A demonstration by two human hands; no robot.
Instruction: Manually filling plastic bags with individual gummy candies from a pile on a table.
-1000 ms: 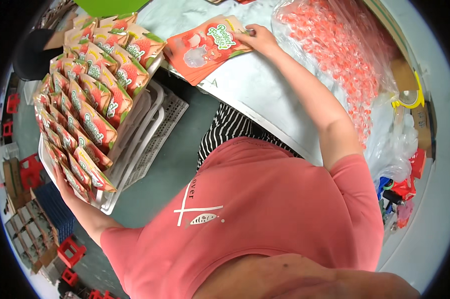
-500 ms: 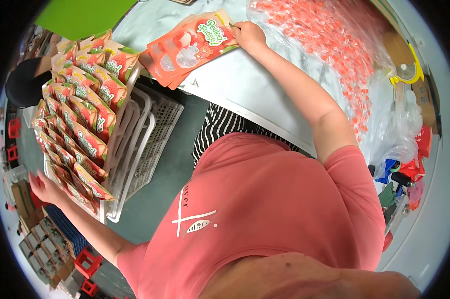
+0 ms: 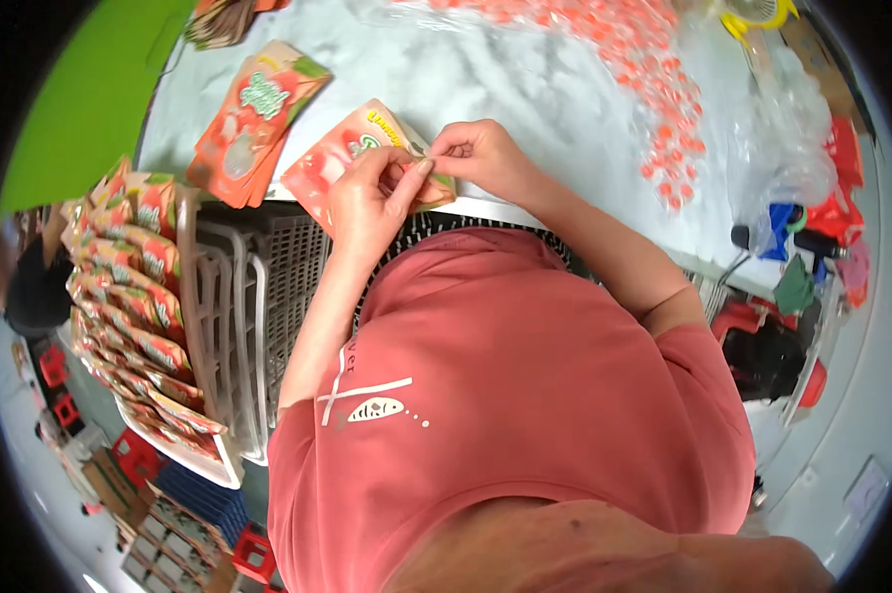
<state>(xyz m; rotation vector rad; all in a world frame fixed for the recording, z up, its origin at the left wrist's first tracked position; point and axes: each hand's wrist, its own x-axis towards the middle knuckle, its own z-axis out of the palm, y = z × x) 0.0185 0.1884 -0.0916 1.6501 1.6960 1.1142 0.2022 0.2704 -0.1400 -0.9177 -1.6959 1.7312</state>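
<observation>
Person in a pink shirt (image 3: 525, 385) at the worktop (image 3: 525, 89), both hands on one pouch (image 3: 329, 163). Pouch is red and tan, tilted, over the worktop's near edge, left of its middle. Left hand (image 3: 372, 198) lies over the pouch, thumb and fingers pinching it close to its tan end. Right hand (image 3: 485, 163) has thumb and fingertips pressed together, pinching that same end, tips meeting the left thumb. Other right fingers curled in. Can't tell if the pouch is one layer or more.

Flat pouches (image 3: 253, 119), fanned in a pile, on the worktop's left part. Another pile (image 3: 218, 22), cut by the view, at the worktop's far left. Green panel (image 3: 90, 99) just beyond the worktop's left edge.

Left of the worktop, toward the person: white crate (image 3: 230, 474) crammed with filled pouches (image 3: 139, 306) in leaning rows. Grey basket (image 3: 302, 257) with a mesh wall, between that crate and the worktop's near edge.

Wrapped candies (image 3: 663, 128), orange-red, spread over the worktop's right part. Clear plastic bag (image 3: 797, 163) at the worktop's right end, red bag (image 3: 846, 158) just beside it.
</observation>
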